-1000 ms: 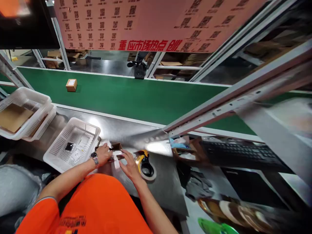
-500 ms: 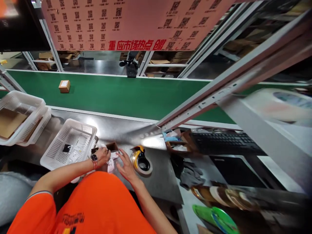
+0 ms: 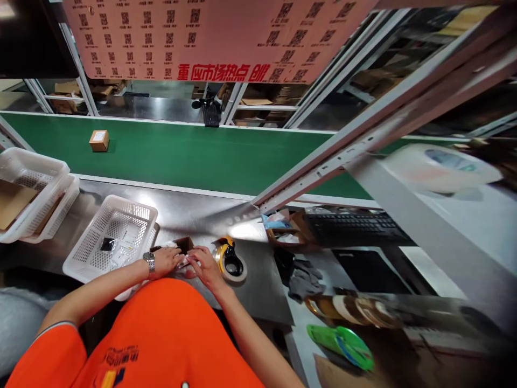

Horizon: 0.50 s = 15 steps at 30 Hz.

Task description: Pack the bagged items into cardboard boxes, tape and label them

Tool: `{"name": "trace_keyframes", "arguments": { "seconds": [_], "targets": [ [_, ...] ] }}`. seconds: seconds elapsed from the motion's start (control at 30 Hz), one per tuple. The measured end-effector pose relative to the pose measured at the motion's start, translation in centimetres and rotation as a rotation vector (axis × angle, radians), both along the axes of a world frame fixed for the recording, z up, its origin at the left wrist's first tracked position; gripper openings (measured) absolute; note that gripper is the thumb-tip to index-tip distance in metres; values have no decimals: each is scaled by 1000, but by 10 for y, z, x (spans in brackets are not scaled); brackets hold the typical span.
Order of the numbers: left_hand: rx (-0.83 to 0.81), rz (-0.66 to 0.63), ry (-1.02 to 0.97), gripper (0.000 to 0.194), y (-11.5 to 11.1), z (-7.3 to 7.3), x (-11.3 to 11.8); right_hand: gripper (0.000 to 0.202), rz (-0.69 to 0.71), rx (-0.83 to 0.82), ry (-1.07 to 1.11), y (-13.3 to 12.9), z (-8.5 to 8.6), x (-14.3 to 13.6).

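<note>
My left hand [image 3: 165, 262], with a watch on its wrist, has its fingers curled onto a small white and pinkish packet [image 3: 186, 266] at the table's front edge. From the other side my right hand [image 3: 207, 266] pinches that same packet, its fingertips close to the left ones. Both hands cover most of it, so its exact kind is hidden. Just behind the hands stands a small open cardboard box [image 3: 184, 243]. A yellow and black tape dispenser [image 3: 230, 260] lies right of my right hand. Left of my hands is a white perforated basket [image 3: 86, 234] with small bagged items inside.
Stacked white baskets [image 3: 60, 186] with cardboard stand at far left. A green conveyor [image 3: 173, 156] runs behind the table, carrying a small carton [image 3: 99, 140]. A metal post [image 3: 315, 170] slants across the right, near a keyboard [image 3: 355, 229], grey gloves [image 3: 307, 277] and tape rolls [image 3: 351, 311].
My right hand has moved left and its fingers have closed on the packet near my left hand. More of the packet is covered now. The view has shifted slightly.
</note>
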State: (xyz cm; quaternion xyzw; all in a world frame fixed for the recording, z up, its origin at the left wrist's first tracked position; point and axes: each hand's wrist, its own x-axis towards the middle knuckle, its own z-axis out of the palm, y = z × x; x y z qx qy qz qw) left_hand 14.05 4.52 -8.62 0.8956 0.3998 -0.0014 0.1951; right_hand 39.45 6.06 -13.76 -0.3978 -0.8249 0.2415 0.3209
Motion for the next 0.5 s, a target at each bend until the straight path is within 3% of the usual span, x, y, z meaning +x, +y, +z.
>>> {"name": "trace_keyframes", "arguments": {
  "seconds": [0.1, 0.2, 0.3, 0.37, 0.5],
  "targets": [
    [-139, -2, -95, 84, -4, 10, -11, 23, -27, 34, -70, 1, 2, -6],
    [-153, 74, -188, 66, -10, 22, -21, 32, -54, 51, -36, -1, 2, -5],
    [-19, 288, -193, 49, -15, 32, -28, 40, -214, 2, 72, -5, -5, 6],
    [70, 398, -129, 45, -17, 34, -29, 37, -355, -151, 51, -12, -15, 13],
    [36, 372, 1, 34, -17, 25, -28, 32, -428, -528, -199, -32, -40, 10]
  ]
}}
